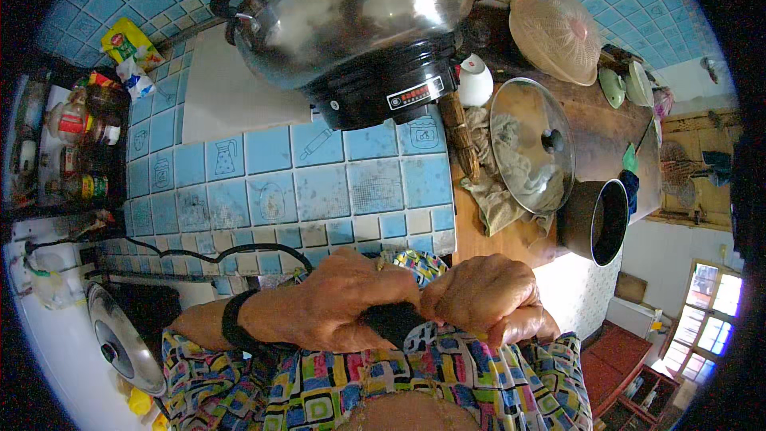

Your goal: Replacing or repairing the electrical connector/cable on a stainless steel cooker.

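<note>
My left hand (pixel 339 295), with a black band (pixel 235 319) round its wrist, is bent inward in front of my body. Its fingers are curled at a piece of black band-like material (pixel 391 322); its exact kind is unclear. Close beside it my right hand (pixel 483 295) is closed like a fist, knuckles up. What lies inside its fingers is hidden. Colourful patterned clothing (pixel 359 383) sits directly below and behind both hands.
Ahead on the blue tiled counter (pixel 267 195) stands a large steel electric pot (pixel 359 20). A glass lid (pixel 531 144), a rag (pixel 491 207), a dark pot (pixel 594 219), a white cup (pixel 475 80) and a mesh cover (pixel 554 36) occupy the right side. Jars (pixel 72 120) stand left.
</note>
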{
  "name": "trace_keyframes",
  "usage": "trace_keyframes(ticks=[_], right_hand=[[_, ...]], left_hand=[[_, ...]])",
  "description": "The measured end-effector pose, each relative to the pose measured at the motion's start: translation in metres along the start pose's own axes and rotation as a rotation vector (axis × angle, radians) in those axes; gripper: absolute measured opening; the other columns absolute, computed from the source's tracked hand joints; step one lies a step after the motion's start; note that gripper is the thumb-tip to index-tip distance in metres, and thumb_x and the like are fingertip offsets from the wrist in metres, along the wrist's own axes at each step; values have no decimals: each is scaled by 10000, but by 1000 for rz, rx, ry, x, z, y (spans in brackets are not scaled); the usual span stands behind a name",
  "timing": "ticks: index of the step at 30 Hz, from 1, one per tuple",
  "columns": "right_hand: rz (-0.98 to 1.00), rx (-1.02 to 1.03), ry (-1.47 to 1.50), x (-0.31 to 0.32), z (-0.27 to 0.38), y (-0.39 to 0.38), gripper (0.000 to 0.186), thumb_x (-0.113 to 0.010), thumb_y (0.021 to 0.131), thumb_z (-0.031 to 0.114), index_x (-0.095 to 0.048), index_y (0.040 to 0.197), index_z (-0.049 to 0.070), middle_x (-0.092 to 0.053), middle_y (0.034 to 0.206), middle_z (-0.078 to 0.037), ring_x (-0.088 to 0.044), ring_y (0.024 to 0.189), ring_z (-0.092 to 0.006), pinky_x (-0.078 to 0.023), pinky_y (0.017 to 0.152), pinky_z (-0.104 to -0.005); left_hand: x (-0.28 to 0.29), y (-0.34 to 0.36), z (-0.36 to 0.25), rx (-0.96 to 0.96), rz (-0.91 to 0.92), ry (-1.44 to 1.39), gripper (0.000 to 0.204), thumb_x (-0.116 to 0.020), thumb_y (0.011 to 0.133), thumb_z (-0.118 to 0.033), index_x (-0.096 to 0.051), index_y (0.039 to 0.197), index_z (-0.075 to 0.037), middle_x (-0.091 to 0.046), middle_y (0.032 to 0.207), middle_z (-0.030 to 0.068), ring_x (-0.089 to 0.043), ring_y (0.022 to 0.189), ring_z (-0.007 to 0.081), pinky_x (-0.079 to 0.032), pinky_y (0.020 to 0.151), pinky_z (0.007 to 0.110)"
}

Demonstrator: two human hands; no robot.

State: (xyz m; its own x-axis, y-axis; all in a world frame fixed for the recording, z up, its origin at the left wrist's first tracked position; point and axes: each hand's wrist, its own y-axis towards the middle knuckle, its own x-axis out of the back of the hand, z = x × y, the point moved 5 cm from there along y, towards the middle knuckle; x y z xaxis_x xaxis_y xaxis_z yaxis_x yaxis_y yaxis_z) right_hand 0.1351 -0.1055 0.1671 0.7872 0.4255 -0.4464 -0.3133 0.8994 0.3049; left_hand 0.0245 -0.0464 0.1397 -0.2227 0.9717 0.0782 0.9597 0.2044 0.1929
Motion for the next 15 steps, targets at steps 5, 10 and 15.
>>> trace_keyframes(ticks=[5, 10, 15], right_hand=[[46, -22, 34, 0, -2, 0, 331, -511, 775, 195, -385, 523, 21, -394, 507, -101, -433, 471, -314, -358, 487, -398], [34, 14, 2, 2, -3, -2, 325, -520, 763, 179, -383, 515, 21, -394, 500, -106, -419, 458, -311, -337, 466, -390], [16, 18, 10, 3, -7, -6, 331, -526, 757, 178, -377, 508, 20, -393, 497, -104, -413, 451, -309, -320, 454, -390]], left_hand=[[-1, 0, 0, 13, -3, 8, 434, -474, 716, -534, -574, 755, -113, -531, 645, 44, -518, 540, 240, -328, 443, 339], [1, 2, -4, -66, 25, 58, 358, -588, 718, -372, -505, 820, -40, -474, 610, 97, -497, 520, 274, -351, 456, 333], [-2, 1, 1, -37, 7, 15, 348, -579, 727, -380, -504, 799, -48, -456, 588, 89, -493, 517, 270, -346, 451, 337]])
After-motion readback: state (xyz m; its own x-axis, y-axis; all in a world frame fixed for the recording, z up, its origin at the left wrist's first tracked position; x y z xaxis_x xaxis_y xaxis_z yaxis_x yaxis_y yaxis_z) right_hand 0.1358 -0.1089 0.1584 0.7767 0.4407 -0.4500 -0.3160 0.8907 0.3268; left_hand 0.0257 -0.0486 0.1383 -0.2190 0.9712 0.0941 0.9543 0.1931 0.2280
